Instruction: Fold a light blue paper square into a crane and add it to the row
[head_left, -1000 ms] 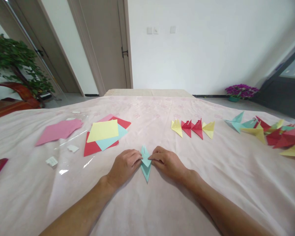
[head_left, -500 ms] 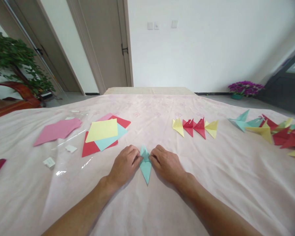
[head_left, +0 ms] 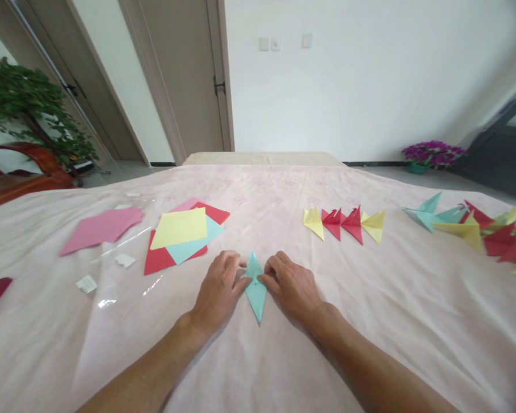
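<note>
A light-blue piece of origami paper (head_left: 256, 300), folded into a narrow diamond, lies on the tablecloth in front of me, one point towards me and one away. My left hand (head_left: 220, 282) is at its left edge, the thumb on the paper near the middle and the fingers curled beside it. From the right, my right hand (head_left: 293, 283) pinches the opposite edge with thumb and bent index finger. Both thumbs meet the paper at about the same height. The undersides of the fingers are hidden.
Left of my hands lie a pile of coloured paper squares (head_left: 179, 228), pink sheets (head_left: 98, 230) and a clear plastic wrapper (head_left: 112, 281). A row of folded yellow and red cranes (head_left: 341, 223) stands right of centre. More folded cranes (head_left: 468, 229) are heaped at the far right.
The upper part of the light-blue paper now lies as one smooth point, where split tips showed before. My left fingers have lifted slightly off its upper edge; both thumbs remain on it.
</note>
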The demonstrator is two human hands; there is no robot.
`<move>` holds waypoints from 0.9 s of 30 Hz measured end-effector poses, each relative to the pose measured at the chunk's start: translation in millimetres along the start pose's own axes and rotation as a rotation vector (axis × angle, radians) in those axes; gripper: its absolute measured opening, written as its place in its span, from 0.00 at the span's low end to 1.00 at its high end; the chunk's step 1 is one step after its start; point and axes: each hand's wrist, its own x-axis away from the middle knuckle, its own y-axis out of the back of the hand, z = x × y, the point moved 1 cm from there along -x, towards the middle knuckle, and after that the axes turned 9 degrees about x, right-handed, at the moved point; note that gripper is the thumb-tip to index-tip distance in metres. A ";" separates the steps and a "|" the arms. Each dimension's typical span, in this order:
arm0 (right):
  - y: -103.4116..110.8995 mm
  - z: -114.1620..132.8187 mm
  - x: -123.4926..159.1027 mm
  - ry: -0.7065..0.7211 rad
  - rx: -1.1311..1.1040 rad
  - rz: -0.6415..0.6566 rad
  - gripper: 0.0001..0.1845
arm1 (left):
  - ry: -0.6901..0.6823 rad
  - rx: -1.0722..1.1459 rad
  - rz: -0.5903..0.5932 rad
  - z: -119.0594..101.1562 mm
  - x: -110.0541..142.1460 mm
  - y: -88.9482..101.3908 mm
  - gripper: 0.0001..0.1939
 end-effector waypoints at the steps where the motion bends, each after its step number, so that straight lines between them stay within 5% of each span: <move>1: -0.5 -0.2 -0.2 0.010 -0.009 -0.001 0.06 | -0.032 -0.022 -0.007 -0.3 0.4 -0.3 0.11; 10: 4.1 3.2 -0.9 0.066 0.029 0.056 0.07 | -0.227 -0.170 0.098 3.6 1.5 -6.5 0.20; 27: 1.2 5.7 6.0 0.052 0.035 0.006 0.08 | -0.146 -0.369 0.326 7.4 1.7 -4.3 0.23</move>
